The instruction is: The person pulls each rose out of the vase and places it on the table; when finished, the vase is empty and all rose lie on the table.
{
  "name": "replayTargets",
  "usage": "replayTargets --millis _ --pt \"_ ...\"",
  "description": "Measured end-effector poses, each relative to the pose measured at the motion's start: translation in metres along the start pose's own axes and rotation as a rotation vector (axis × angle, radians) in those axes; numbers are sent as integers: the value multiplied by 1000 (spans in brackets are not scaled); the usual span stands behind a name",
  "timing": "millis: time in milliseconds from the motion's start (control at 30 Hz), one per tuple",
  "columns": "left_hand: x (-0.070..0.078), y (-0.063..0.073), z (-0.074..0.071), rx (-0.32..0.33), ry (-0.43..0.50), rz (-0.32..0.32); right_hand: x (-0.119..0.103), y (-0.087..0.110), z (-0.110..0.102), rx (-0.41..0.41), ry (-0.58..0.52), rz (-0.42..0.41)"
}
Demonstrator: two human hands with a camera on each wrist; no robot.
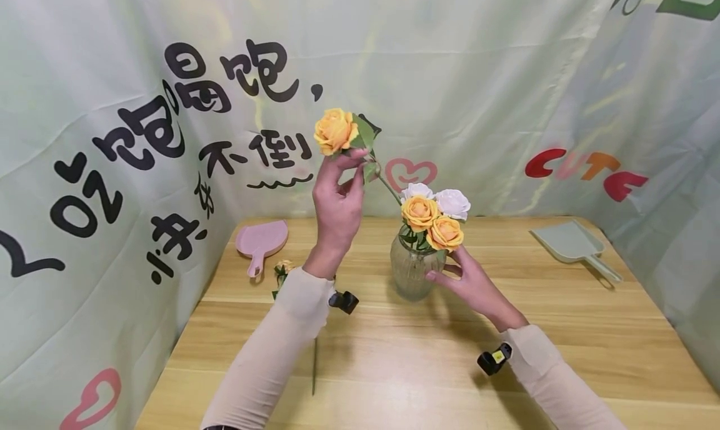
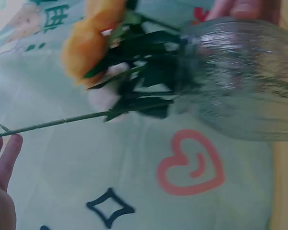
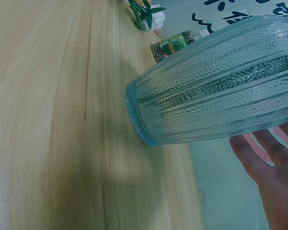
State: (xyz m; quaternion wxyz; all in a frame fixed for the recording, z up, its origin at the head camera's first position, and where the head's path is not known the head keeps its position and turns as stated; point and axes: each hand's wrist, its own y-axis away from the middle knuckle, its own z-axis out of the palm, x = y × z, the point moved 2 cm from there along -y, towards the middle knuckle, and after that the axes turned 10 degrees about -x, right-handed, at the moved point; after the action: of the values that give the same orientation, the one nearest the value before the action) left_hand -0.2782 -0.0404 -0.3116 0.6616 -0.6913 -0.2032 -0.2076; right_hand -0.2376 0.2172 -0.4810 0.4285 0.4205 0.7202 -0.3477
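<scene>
Yellow rose point(image 1: 335, 130) raised, pinched in your left hand point(image 1: 340, 199), stem slanting down to mouth of vase point(image 1: 413, 277). Your right hand point(image 1: 471, 283) grips vase's side; white, yellow blooms point(image 1: 419, 213) above rim. Another flower point(image 1: 284, 267) lies on counter point(image 1: 405, 374), partly hidden. Farther off, pink dustpan point(image 1: 262, 239) left, grey dustpan point(image 1: 568, 240) right; behind counter, printed curtain point(image 1: 484, 80).

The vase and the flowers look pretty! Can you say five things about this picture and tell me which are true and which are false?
1. The left grip holds an orange rose. True.
2. The vase has no flowers in it. False: it holds orange and white flowers.
3. The right grip is touching the vase. True.
4. In the head view, the pink dustpan is right of the vase. False: the pink dustpan is on the left.
5. The held rose has green leaves. True.
</scene>
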Motion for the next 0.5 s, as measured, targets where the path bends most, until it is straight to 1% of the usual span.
replayTargets --millis 133,200,300,333,400,500 --pt "10 -13 -17 71 99 -50 0 0 0 -1 -9 -4" --pt "15 -19 -27 110 129 -63 0 0 0 -3 -9 -3" --pt "18 -25 -44 150 127 -59 0 0 -1 -5 -6 -3" --pt "18 -25 -50 151 123 -64 -1 0 -1 -5 -3 -3" --pt "16 -23 -60 126 104 -92 -1 0 -1 -5 -3 -3" --pt "10 -14 -72 45 78 -192 -2 0 0 -5 -4 -2"
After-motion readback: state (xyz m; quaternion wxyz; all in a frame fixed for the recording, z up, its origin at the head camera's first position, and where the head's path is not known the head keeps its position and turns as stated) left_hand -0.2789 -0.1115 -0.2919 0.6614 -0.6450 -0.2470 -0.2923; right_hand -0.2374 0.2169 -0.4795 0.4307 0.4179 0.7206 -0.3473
